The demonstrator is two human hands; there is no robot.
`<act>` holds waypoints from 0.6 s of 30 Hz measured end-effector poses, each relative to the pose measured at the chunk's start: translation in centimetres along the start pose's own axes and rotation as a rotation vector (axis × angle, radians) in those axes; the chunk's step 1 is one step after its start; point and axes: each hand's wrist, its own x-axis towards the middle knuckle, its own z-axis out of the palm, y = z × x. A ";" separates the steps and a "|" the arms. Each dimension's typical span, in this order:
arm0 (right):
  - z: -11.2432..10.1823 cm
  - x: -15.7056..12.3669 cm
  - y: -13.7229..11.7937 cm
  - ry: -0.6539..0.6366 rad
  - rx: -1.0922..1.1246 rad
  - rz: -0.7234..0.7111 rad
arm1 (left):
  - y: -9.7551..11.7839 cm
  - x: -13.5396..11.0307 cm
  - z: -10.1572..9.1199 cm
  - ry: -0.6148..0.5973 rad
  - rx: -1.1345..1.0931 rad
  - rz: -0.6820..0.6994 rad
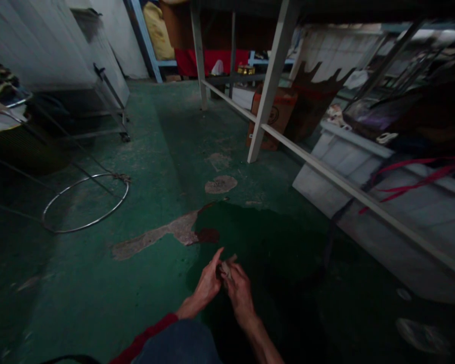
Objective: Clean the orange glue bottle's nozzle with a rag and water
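Observation:
My left hand [208, 284] and my right hand [239, 292] meet low in the view, above a green floor with a dark wet patch [258, 237]. Together they pinch a small pale object [225, 269] that I cannot make out in the dim light. My left forefinger sticks up while the other fingers curl in. The fingers of my right hand are curled around the object. A red sleeve [147, 336] covers my left forearm.
A metal ring [84, 202] with a wire lies on the floor at left. A white table frame [273, 86] stands at centre, a cardboard box [275, 114] behind it. A pale crate [379, 202] with red straps fills the right. A metal cabinet [94, 76] stands back left.

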 end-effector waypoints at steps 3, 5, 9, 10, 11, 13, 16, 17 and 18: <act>-0.6 -0.3 0.4 -0.039 -0.070 -0.009 | -0.3 -0.2 0.2 -0.009 0.014 0.010; -1.1 -0.2 0.7 -0.066 -0.126 -0.006 | -0.4 -0.2 0.3 -0.019 0.019 0.006; -2.0 0.6 0.4 -0.109 -0.240 -0.008 | -0.4 0.0 0.3 -0.024 0.018 0.004; -2.1 0.9 0.1 -0.117 -0.260 -0.014 | -0.4 0.1 0.3 -0.025 0.019 0.012; -2.2 1.0 -0.4 -0.125 -0.274 -0.024 | -0.5 0.1 0.3 -0.022 0.020 0.023; -2.2 1.2 -1.3 -0.138 -0.282 -0.049 | -0.6 0.0 0.1 -0.013 0.025 0.044; -2.1 1.4 -2.3 -0.130 -0.261 -0.070 | -0.6 -0.1 0.0 -0.003 0.026 0.046; -2.2 1.6 -2.5 -0.121 -0.249 -0.067 | -0.6 -0.1 0.0 -0.005 0.026 0.043; -2.3 1.7 -2.5 -0.111 -0.234 -0.059 | -0.5 0.0 -0.1 -0.006 0.025 0.041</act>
